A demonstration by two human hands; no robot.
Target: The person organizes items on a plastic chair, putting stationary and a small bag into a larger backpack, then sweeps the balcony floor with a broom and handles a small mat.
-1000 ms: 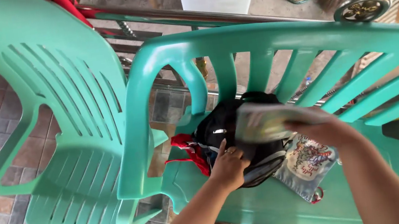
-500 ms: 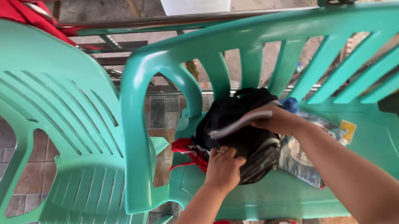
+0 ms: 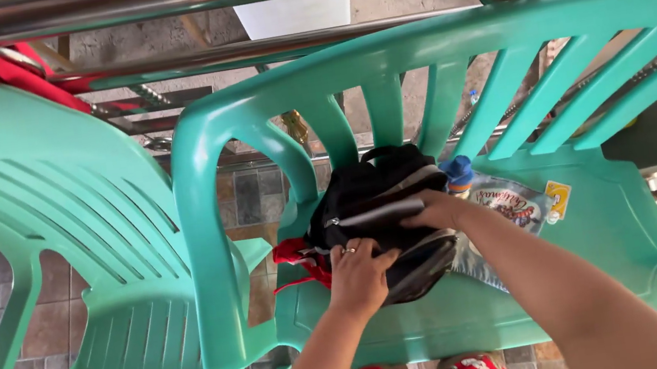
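Head view: left hand (image 3: 356,273) grips the near edge of a black fabric backpack (image 3: 374,204) on a teal plastic chair seat (image 3: 609,231), right hand (image 3: 437,210) fingers pinching a flat grey item (image 3: 375,214) into its opening.

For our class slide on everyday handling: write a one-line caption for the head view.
Left hand grips a black backpack on a green plastic chair; right hand slides something flat inside.

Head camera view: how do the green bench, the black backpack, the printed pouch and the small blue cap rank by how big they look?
1. Green bench, by far the largest.
2. Black backpack.
3. Printed pouch, partly hidden under the right arm, so its full size is unsure.
4. Blue cap, the smallest.
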